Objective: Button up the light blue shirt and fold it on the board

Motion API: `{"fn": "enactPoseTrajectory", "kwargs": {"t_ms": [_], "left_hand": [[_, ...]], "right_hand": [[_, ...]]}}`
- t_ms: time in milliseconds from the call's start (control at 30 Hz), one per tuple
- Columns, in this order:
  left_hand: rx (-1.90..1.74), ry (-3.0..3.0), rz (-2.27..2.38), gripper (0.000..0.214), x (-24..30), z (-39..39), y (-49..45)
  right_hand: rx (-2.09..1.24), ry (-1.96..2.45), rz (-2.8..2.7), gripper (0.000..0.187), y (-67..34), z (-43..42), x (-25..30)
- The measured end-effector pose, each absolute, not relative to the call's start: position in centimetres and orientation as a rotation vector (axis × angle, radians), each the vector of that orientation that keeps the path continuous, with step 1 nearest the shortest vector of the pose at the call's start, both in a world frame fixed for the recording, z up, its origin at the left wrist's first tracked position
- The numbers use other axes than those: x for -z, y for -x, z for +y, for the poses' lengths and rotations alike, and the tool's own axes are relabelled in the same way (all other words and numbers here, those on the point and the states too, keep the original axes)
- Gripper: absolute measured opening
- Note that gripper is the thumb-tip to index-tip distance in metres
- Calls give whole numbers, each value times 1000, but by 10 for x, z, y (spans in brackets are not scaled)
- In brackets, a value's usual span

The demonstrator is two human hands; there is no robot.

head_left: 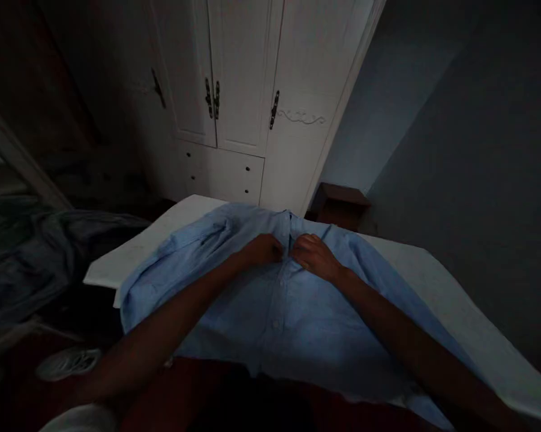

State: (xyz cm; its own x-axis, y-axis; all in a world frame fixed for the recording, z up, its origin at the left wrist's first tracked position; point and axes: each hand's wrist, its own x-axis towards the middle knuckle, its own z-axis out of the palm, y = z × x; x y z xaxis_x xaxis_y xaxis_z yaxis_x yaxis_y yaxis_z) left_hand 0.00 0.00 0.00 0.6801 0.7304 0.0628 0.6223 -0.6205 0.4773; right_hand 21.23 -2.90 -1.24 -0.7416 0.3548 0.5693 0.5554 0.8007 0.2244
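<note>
A light blue long-sleeved shirt (234, 312) lies spread out, front up, on a white table (432, 282). Its button strip runs down the middle, and a button shows on the lower part. My left hand (267, 248) is closed on the left edge of the strip, below the collar. Facing it, my right hand (313, 255) has its fingers bent and pressed together on the other edge of the opening. Both hands pinch the shirt's cloth close together; any button between them is hidden by my fingers.
Behind the table stands a white wardrobe (239, 78) with dark handles. A brown wooden cabinet (342, 204) is at the back right, by a grey wall. Dark cloth (41, 258) is heaped at the left, and a pale shoe (68, 363) lies on the red floor.
</note>
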Motion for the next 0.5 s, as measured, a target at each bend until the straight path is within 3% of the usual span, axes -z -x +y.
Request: {"fn": "enactPoseTrajectory", "kwargs": {"t_ms": [233, 500], "left_hand": [[-414, -2481, 808, 16, 11, 12, 1], [-733, -2236, 913, 10, 29, 9, -2]], "right_hand": [[551, 739, -2530, 29, -215, -28, 27], [605, 676, -2504, 23, -210, -32, 27]]}}
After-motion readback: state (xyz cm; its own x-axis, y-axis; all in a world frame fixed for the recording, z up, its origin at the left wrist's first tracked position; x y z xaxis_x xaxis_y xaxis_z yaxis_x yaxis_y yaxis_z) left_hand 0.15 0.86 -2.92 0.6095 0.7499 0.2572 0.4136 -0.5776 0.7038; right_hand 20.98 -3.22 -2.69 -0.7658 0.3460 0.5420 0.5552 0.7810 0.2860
